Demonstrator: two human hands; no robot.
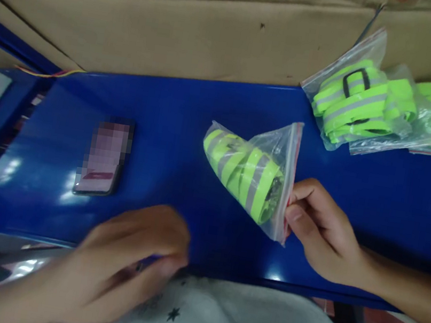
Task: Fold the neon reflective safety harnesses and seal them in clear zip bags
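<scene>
A clear zip bag (277,144) with a red-edged seal hangs slanted over the blue table. Inside it lies a rolled neon-yellow reflective strap (240,170) with grey stripes and a dark buckle partly showing near the bag's mouth. Thumb and fingers of my right hand (324,232) pinch the sealed edge. My left hand (131,262) is at the front edge of the table, apart from the bag. Its fingers are curled in toward the thumb, slightly blurred, and I see nothing held in them.
Several bagged neon reflective straps (357,104) are piled at the back right, against a brown cardboard wall (178,32). A phone (104,158) lies on the left part of the blue table (176,101). A grey-white cloth with drawings (240,322) covers my lap.
</scene>
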